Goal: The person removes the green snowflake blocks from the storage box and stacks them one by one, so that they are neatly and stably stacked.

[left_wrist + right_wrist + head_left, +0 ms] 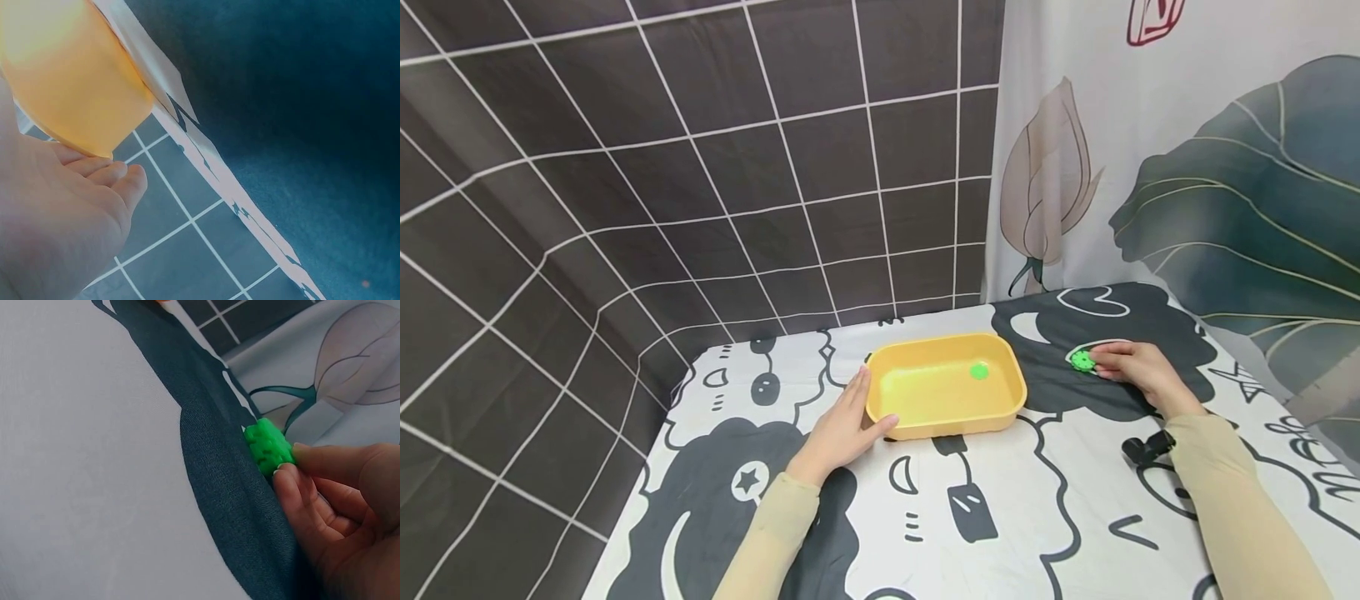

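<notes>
A yellow rectangular plastic basin lies on the patterned cloth, its open side up. Inside, toward its right end, is a flat round green piece. My left hand rests against the basin's left end, fingers extended along the outer wall and thumb at the front rim. The left wrist view has the basin wall right at the fingertips. To the right of the basin, my right hand pinches a bright green, round, notched plastic piece between thumb and fingers, over the dark patch of the cloth.
A white cloth with dark cartoon drawings covers the surface. Dark grid-patterned fabric hangs behind and at the left. A pale curtain with leaf prints hangs at the back right. A small black device sits at the right wrist.
</notes>
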Demonstrator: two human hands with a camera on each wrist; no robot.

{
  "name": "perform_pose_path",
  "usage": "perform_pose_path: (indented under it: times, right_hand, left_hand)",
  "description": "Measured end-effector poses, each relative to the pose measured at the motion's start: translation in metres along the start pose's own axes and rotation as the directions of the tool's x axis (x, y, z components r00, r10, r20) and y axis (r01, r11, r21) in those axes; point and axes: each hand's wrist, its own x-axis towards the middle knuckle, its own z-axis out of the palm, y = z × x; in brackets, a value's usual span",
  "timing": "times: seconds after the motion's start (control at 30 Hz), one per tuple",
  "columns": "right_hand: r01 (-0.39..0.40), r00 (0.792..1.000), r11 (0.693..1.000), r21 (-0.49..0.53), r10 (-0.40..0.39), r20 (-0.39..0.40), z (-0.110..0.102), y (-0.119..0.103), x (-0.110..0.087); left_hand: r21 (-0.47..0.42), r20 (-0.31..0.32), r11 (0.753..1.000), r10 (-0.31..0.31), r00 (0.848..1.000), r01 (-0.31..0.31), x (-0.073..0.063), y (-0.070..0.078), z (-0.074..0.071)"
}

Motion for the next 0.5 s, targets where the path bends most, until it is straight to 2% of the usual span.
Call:
perform_pose_path:
  times: [0.3,0.5]
  right_hand:
    - [0.005,1.000,1.000,0.007,-0.005,-0.003,0.0007,0.0011,-0.0008]
    - [0.013,0.996,1.000,-0.029,-0.011,0.089,-0.0043,-0.0012,-0.0023]
  left_hand:
    - [-0.001,0.011,1.000,-0.016,1.000,0.016,-0.0002,0.0013,-0.0004]
    - [-0.007,0.007,1.000,0.000,1.000,0.000,0.0004,0.0008,-0.0007]
